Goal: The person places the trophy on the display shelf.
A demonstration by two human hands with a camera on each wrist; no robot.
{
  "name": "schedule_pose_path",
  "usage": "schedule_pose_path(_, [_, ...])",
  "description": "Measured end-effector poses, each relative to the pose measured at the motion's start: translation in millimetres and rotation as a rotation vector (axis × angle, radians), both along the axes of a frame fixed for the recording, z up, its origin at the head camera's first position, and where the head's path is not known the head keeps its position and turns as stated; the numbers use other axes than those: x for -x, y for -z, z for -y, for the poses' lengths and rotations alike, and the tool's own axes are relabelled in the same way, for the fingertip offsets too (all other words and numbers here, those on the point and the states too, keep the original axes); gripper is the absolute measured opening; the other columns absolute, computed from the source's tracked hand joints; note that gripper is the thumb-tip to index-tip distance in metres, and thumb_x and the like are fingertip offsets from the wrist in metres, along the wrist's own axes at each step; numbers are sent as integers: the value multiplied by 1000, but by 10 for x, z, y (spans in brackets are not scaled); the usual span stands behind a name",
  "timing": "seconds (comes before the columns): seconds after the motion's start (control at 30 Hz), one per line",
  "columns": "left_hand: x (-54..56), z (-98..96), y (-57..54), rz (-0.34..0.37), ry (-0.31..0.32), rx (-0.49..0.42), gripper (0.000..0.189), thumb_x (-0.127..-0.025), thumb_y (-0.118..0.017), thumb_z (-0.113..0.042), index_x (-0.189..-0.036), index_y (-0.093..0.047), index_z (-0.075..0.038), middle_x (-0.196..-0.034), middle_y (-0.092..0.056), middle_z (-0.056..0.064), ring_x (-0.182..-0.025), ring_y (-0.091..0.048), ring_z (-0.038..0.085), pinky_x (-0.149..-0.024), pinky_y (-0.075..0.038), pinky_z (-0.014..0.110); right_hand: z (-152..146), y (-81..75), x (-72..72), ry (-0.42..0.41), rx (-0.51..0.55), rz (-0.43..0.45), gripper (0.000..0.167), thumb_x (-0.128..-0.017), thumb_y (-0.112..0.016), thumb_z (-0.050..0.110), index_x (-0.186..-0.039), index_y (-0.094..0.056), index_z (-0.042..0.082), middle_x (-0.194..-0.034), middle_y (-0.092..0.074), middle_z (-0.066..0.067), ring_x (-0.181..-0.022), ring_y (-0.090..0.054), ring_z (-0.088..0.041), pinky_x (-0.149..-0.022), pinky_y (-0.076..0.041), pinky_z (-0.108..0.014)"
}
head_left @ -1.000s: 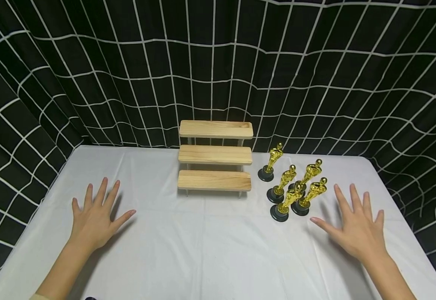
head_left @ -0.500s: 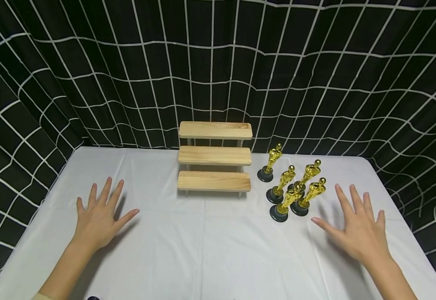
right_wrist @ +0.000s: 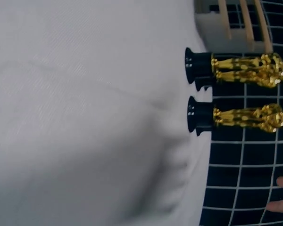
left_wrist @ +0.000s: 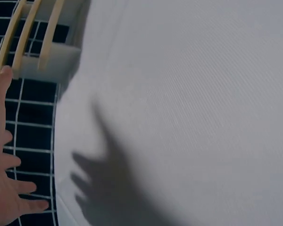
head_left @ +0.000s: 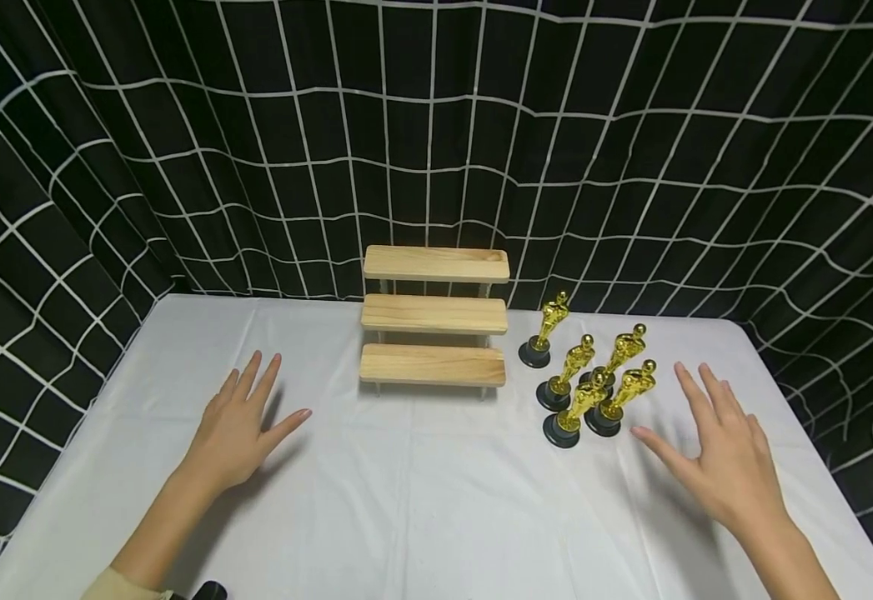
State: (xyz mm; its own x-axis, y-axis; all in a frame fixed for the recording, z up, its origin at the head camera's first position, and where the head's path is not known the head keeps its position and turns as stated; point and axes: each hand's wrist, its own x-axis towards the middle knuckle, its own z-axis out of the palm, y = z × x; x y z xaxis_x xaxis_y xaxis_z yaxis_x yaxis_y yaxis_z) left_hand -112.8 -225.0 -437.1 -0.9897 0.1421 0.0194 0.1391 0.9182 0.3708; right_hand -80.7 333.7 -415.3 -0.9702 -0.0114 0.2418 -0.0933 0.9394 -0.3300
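Spread fingers and a thumb pointing inward mark my left hand (head_left: pixel 232 432), held over the white cloth left of the wooden stand; it holds nothing. On the other side my right hand (head_left: pixel 729 458) hovers above the cloth, fingers extended, its thumb near a group of golden statuettes. Several of these figures on black round bases stand upright, among them a front statuette (head_left: pixel 580 404), a right-hand statuette (head_left: pixel 631 387) and a back one (head_left: pixel 552 318). A three-tier stand with light wooden shelves (head_left: pixel 433 365) is at the back centre. In the right wrist view, two statuettes (right_wrist: pixel 247 117) show most plainly.
A white cloth (head_left: pixel 406 500) covers the table. Black fabric with a white net (head_left: pixel 436 125) encloses the back and both sides. A small dark object (head_left: pixel 211 590) shows at the bottom edge by the left sleeve (head_left: pixel 124 585).
My left hand has moved right, toward the stand, and its fingers look closer together. The right hand has turned slightly, its fingers also drawn nearer each other. Stand and statuettes stay in place.
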Motion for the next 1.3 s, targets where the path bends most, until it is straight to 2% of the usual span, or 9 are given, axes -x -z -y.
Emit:
schedule_pose_path(0.1, [30,-64,-8,23,10,-93,90,-105,-51,-63,-169,-20,-8,-173,-18,26,-151,-24,60,-122,-29,79,36,-37,-13,-17,28,-69,94,-96,-74,51,-169,-24,18,-170,-25,-27,-148,-29,-60,-116,-23,-87])
schedule_pose_path(0.33, [95,-205,-13,73,26,-316,83,-110,-49,-52,-166,-22,2,-171,-22,29,-158,-21,48,-131,-22,68,134,-127,1,-31,79,-163,82,-95,-79,39,-162,-40,11,-160,-44,-27,-144,-41,-55,-108,-37,-85])
schedule_pose_path(0.47, [128,-286,-49,73,22,-376,78,-111,-49,-47,-165,-24,4,-169,-27,28,-157,-24,47,-132,-23,66,182,-153,12,-47,130,-209,77,-94,-82,32,-158,-47,8,-154,-52,-28,-139,-47,-54,-111,-42,-78])
schedule_pose_path(0.67, [180,-397,-70,33,36,-395,69,-111,-54,-33,-161,-30,9,-162,-37,34,-144,-44,52,-124,-38,67,270,-179,1,-75,191,-292,74,-88,-87,22,-153,-54,9,-142,-61,-29,-127,-57,-53,-101,-50,-74])
schedule_pose_path(0.73, [198,-431,-60,16,45,-398,67,-110,-56,-27,-159,-32,12,-159,-41,35,-138,-50,53,-121,-43,66,297,-187,-2,-88,197,-328,72,-86,-89,17,-150,-57,8,-138,-64,-27,-121,-61,-51,-110,-56,-50])
schedule_pose_path(0.8, [214,-461,-50,15,43,-412,65,-110,-57,-24,-157,-34,13,-156,-43,36,-134,-53,54,-118,-46,66,324,-196,-3,-102,207,-356,71,-84,-90,12,-148,-60,7,-136,-66,-25,-116,-63,-48,-112,-51,-21])
schedule_pose_path(0.9, [246,-514,-43,40,26,-456,62,-110,-58,-22,-157,-36,12,-154,-46,35,-131,-57,53,-116,-50,64,363,-208,3,-120,217,-385,70,-81,-89,4,-145,-62,6,-134,-69,-22,-113,-65,-34,-99,-30,8])
schedule_pose_path(1.13, [309,-637,-20,82,-38,-560,58,-110,-58,-22,-156,-42,9,-150,-53,32,-128,-61,51,-111,-56,60,465,-226,18,-146,241,-402,68,-78,-88,-6,-142,-64,2,-130,-71,-21,-113,-59,-3,-100,-36,7])
schedule_pose_path(1.3, [362,-732,-6,93,-86,-612,55,-110,-58,-22,-155,-45,6,-145,-58,30,-126,-63,49,-107,-59,57,536,-227,33,-182,283,-412,67,-76,-86,-11,-139,-64,-1,-120,-73,-23,-112,-47,20,-99,-40,6])
